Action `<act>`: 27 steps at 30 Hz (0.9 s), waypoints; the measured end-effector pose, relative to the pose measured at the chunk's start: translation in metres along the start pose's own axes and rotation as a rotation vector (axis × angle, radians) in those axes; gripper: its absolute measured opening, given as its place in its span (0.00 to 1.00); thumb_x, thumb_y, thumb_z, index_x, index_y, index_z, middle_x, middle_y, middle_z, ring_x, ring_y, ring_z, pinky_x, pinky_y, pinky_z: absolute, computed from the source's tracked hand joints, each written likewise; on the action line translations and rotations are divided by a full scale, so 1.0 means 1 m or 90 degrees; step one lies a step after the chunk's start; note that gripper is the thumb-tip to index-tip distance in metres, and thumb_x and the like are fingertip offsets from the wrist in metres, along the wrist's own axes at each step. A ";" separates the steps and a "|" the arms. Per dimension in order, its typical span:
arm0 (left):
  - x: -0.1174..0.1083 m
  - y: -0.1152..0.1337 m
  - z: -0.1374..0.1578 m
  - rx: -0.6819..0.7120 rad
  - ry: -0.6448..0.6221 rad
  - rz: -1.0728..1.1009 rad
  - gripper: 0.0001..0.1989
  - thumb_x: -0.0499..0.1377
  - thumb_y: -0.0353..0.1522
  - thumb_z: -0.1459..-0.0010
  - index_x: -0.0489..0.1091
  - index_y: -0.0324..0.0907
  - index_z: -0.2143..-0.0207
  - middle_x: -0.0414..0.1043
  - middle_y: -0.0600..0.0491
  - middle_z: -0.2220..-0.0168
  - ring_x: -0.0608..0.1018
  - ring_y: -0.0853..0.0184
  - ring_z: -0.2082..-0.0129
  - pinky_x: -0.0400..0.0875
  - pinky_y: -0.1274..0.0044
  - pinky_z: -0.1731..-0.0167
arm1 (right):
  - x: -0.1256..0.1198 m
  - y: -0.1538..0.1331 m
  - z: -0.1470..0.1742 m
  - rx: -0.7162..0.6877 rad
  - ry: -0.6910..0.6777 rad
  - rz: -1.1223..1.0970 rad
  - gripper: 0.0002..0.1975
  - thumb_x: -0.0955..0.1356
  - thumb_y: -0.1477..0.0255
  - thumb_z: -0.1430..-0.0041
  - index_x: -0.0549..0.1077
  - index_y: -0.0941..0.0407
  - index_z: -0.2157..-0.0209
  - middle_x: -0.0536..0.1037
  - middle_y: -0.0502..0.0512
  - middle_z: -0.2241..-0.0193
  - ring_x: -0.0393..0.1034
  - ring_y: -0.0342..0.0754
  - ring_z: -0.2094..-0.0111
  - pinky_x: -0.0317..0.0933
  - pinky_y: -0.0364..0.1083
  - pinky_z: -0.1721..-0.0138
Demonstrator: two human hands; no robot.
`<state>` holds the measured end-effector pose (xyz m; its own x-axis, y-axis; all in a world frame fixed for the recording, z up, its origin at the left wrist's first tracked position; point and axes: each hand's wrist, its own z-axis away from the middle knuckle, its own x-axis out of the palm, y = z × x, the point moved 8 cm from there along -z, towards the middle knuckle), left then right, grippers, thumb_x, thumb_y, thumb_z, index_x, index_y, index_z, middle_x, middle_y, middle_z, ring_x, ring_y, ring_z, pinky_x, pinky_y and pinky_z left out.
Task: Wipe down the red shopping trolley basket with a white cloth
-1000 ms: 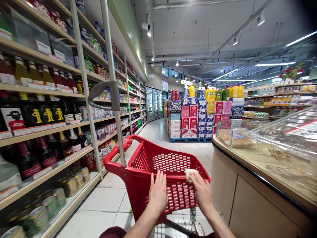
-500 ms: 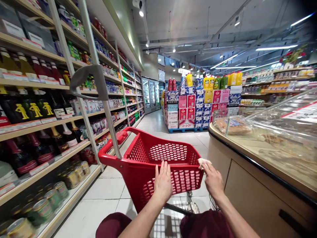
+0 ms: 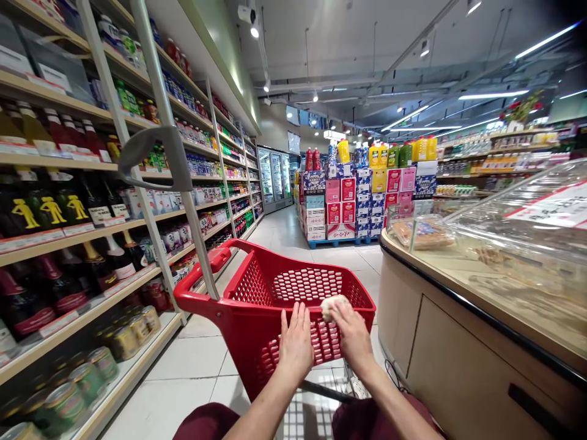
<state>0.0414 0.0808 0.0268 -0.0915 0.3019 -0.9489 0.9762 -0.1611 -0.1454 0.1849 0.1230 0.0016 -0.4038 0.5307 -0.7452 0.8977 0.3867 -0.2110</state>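
A red plastic shopping cart [image 3: 247, 324] with perforated basket walls stands sideways in front of me. Against the upper part of its near wall rests my left hand [image 3: 296, 345], fingers stretched out and holding nothing. My right hand [image 3: 353, 336] grips a whitish cloth [image 3: 334, 305] and presses it on the near rim of the basket, right of my left hand. The cloth is partly covered by my fingers. A grey pole with a grey grip [image 3: 178, 159] rises from the cart's handle end at left.
Shelves [image 3: 87, 229] of bottles and cans line the left side. A counter [image 3: 440, 330] with a clear cover [image 3: 527, 214] and packed food curves along the right. Stacked drink cartons [image 3: 342, 208] stand on a blue pallet ahead, with glass-door coolers [image 3: 273, 174] behind.
My right hand has slid the cloth leftward along the rim, from the far right corner toward my left hand. My left hand stays on the cart wall. The view has shifted slightly.
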 end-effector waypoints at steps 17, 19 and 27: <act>-0.018 -0.045 0.021 -0.037 0.058 -0.029 0.30 0.46 0.28 0.50 0.49 0.35 0.42 0.46 0.46 0.39 0.45 0.60 0.39 0.39 0.59 0.42 | 0.002 -0.005 -0.012 0.084 -0.069 0.034 0.31 0.54 0.88 0.54 0.66 0.53 0.51 0.62 0.53 0.45 0.54 0.48 0.44 0.47 0.56 0.47; -0.019 -0.047 0.022 -0.047 0.049 -0.025 0.30 0.46 0.28 0.50 0.50 0.34 0.42 0.46 0.46 0.39 0.45 0.60 0.39 0.39 0.60 0.42 | 0.002 -0.009 -0.014 0.095 -0.074 0.036 0.29 0.54 0.87 0.53 0.67 0.54 0.51 0.63 0.54 0.46 0.53 0.50 0.44 0.49 0.55 0.48; -0.032 -0.073 0.030 -0.064 0.082 -0.044 0.31 0.46 0.29 0.51 0.50 0.35 0.42 0.49 0.45 0.40 0.45 0.59 0.39 0.35 0.57 0.43 | 0.007 -0.061 -0.020 -0.010 -0.097 -0.020 0.32 0.54 0.89 0.56 0.67 0.51 0.52 0.63 0.51 0.46 0.54 0.46 0.44 0.48 0.52 0.48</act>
<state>-0.0324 0.0548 0.0593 -0.1402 0.4273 -0.8931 0.9837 -0.0421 -0.1746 0.1240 0.1187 0.0218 -0.3995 0.3974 -0.8261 0.8816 0.4135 -0.2275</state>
